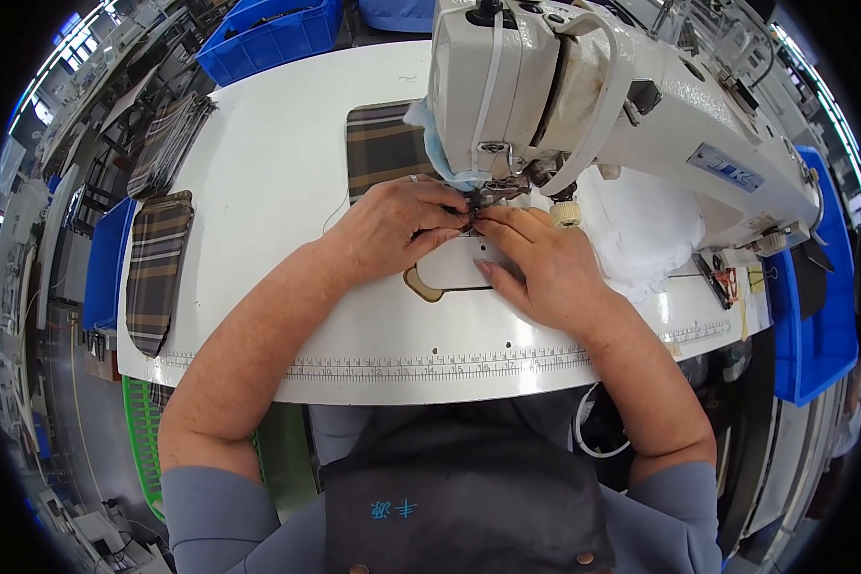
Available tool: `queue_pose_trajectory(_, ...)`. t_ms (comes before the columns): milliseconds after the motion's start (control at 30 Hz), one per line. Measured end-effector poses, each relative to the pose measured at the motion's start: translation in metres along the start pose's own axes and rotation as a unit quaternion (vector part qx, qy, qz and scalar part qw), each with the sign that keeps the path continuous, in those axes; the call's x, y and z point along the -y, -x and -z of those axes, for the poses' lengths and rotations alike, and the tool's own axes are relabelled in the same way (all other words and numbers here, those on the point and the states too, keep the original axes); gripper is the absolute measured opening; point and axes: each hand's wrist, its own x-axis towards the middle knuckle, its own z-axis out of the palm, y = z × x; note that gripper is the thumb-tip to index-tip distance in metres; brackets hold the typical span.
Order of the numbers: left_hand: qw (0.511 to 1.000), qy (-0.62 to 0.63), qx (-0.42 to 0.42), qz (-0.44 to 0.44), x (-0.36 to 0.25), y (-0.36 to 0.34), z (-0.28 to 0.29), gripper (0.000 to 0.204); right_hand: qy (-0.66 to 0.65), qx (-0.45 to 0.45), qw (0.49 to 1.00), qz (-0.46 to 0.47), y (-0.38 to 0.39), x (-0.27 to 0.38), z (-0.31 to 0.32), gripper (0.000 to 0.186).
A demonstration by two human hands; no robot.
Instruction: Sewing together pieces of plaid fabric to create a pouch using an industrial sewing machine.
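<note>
A plaid fabric piece in brown, black and white lies on the sewing table, partly under the head of a white sewing machine. My left hand covers its near edge, fingers pinched together on dark material beside the presser foot. Opposite, my right hand rests with fingers stretched flat and thumb apart, its fingertips touching the same spot. Both hands hide most of what lies at the needle. Light blue cloth hangs at the machine head's left side.
Plaid pieces are stacked at the table's left edge, with another plaid pile behind. Blue bins stand at the back, left and right. White fluffy material sits under the machine arm. A ruler strip runs along the front.
</note>
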Motion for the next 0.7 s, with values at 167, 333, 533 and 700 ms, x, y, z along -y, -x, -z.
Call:
queue_pose_trajectory(167, 0.999, -0.047, 0.002, -0.004, -0.001, -0.004, 0.000, 0.018, -0.002, -0.006, 1.000, 0.002, -0.001, 0.000, 0.001, 0.037)
queue_pose_trajectory(333, 0.996, -0.088, 0.020, 0.023, -0.018, -0.004, -0.002, 0.023, -0.003, -0.008, 1.000, -0.004, 0.001, 0.000, 0.000, 0.037)
queue_pose_trajectory(533, 0.994, -0.093, -0.046, 0.034, -0.037, 0.018, -0.010, 0.033, -0.003, -0.017, 1.000, 0.006, 0.001, -0.001, -0.001, 0.036)
queue_pose_trajectory(700, 0.996, 0.063, 0.037, 0.047, -0.040, 0.036, 0.002, 0.032, -0.013, -0.012, 1.000, 0.006, 0.003, -0.003, 0.000, 0.034)
